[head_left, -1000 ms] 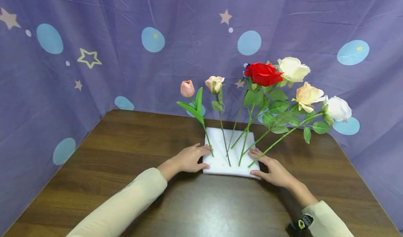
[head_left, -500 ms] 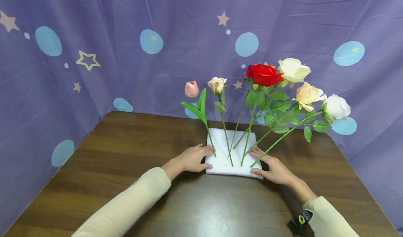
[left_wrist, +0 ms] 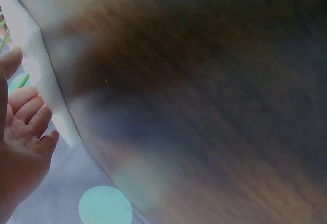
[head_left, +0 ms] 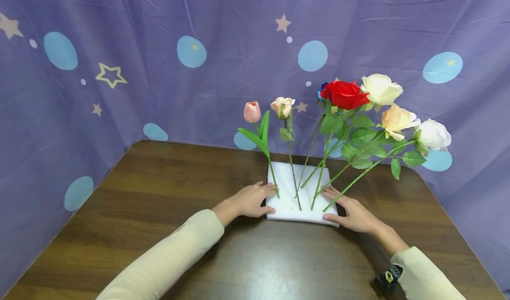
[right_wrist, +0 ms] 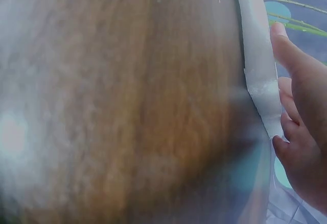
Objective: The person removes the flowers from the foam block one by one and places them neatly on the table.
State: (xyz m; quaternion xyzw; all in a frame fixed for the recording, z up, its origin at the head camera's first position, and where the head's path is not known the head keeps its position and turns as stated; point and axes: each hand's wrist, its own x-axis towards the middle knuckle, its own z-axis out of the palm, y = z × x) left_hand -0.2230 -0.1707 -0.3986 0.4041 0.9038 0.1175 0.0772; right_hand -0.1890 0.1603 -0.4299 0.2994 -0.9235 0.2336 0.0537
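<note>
A white foam block (head_left: 292, 213) lies on the table with several artificial flowers standing in it. My left hand (head_left: 253, 200) touches its left edge, thumb and fingers spread. At the opposite edge my right hand (head_left: 352, 211) rests in much the same way. On the left stands a pink tulip (head_left: 252, 112), then a small peach rose (head_left: 283, 108). A red rose (head_left: 345, 95), a cream rose (head_left: 381, 89), a yellow-peach rose (head_left: 397, 122) and a white rose (head_left: 434, 134) lean right. Something blue behind the red rose is mostly hidden. Both wrist views show the foam's side (left_wrist: 38, 55) by the fingers.
The brown wooden table (head_left: 167, 180) stretches around the block on all sides. Behind it hangs a purple curtain (head_left: 239, 16) with stars and blue dots. A small black device (head_left: 388, 278) is at the right sleeve.
Both hands have shifted to the right together with the foam block and its flowers. The flowers keep their places in the foam.
</note>
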